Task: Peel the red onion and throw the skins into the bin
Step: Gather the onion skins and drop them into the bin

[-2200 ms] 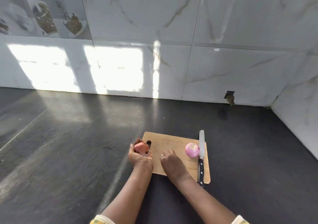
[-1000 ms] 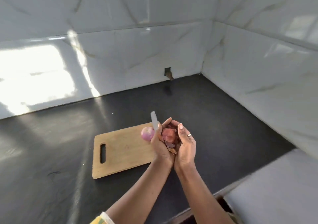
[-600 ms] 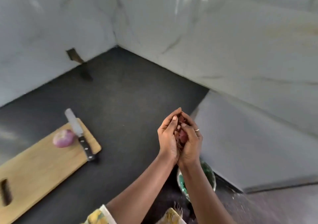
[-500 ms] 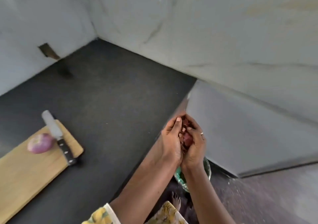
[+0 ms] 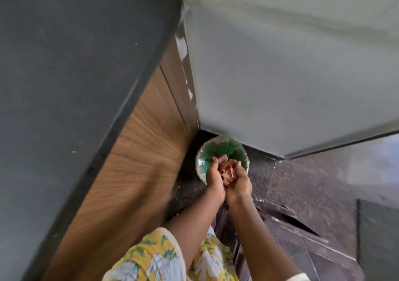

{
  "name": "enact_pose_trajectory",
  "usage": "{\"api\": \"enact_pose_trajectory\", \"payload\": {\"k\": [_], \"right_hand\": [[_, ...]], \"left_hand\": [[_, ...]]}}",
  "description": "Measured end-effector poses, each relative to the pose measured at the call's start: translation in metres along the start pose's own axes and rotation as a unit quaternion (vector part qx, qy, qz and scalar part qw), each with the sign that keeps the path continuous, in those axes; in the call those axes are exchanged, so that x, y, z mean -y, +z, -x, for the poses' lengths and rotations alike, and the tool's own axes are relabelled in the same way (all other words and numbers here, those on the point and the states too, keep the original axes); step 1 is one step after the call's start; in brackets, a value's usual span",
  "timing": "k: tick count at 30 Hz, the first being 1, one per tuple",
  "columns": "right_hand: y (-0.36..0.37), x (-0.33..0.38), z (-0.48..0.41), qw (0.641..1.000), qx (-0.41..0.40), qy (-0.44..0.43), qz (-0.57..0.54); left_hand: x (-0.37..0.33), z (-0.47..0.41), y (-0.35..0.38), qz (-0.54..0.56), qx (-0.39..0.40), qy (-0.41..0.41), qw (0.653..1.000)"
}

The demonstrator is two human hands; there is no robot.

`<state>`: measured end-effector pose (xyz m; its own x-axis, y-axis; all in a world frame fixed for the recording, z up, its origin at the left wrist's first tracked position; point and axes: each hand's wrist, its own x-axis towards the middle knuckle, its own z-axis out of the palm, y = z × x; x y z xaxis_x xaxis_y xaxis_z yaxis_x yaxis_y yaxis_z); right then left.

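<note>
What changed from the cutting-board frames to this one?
The left hand and right hand carried the onion skins rightward off the counter and down over the green-lined bin. The board, knife and peeled onion are out of view now. Unchanged: skins stay cupped in both hands' grip.

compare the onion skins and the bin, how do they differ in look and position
The onion skins are small reddish scraps; the bin is round and green-lined. The skins are cupped between the left hand and right hand; the bin stands on the floor beneath them.
</note>
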<state>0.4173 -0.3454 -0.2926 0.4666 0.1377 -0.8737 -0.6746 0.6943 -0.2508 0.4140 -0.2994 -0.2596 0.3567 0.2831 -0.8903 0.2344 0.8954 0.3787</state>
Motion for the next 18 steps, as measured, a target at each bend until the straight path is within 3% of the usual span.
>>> {"api": "enact_pose_trajectory", "payload": {"k": [4, 8, 18], "right_hand": [[-0.011, 0.000, -0.046, 0.998, -0.044, 0.044, 0.001], [-0.019, -0.002, -0.089, 0.989, -0.085, 0.091, 0.074], [-0.030, -0.004, -0.174, 0.981, -0.122, 0.076, 0.128]], "left_hand": [[0.022, -0.057, -0.003, -0.036, -0.038, -0.039, 0.998], [0.038, -0.108, -0.005, -0.046, -0.068, -0.064, 0.995], [0.041, -0.176, -0.016, -0.021, -0.038, -0.104, 0.994]]}}
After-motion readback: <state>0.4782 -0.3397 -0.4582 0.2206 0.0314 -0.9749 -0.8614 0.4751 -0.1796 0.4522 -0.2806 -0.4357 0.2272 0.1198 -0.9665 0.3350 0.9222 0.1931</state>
